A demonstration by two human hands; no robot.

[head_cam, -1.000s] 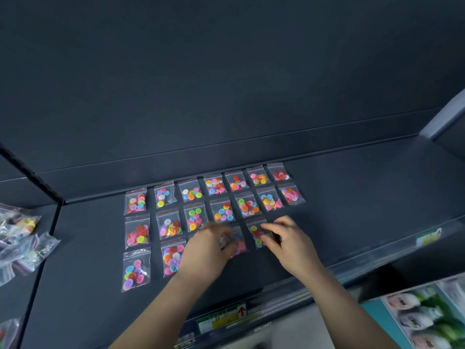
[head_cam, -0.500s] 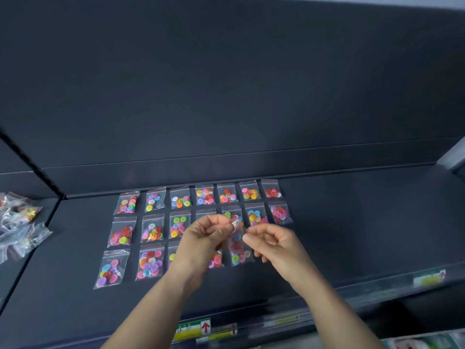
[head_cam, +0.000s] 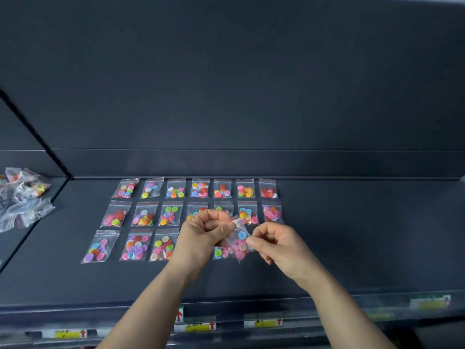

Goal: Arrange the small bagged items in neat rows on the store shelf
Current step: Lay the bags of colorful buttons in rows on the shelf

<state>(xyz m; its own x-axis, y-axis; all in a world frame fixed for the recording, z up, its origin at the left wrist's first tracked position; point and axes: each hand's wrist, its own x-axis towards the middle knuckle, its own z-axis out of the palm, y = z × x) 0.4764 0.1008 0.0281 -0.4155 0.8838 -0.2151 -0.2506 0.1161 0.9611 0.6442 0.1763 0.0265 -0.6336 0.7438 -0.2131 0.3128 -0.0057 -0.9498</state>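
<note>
Small clear bags of coloured buttons lie in three rows on the dark shelf (head_cam: 352, 238). The back row (head_cam: 200, 188) and the middle row (head_cam: 144, 217) run across; the front row (head_cam: 136, 245) has three bags in plain sight and another bag (head_cam: 220, 252) partly behind my hands. Both hands hold one bag of pink and blue buttons (head_cam: 240, 244) lifted above the shelf. My left hand (head_cam: 201, 238) pinches its top corner. My right hand (head_cam: 274, 241) pinches its right edge.
A loose pile of more button bags (head_cam: 24, 197) lies on the neighbouring shelf section at the left, past a divider. Yellow price labels (head_cam: 198, 326) run along the shelf's front rail. The right half of the shelf is bare.
A second ago both hands were down on the front row. They have since lifted one bag off the shelf and hold it between them. The view has shifted slightly.
</note>
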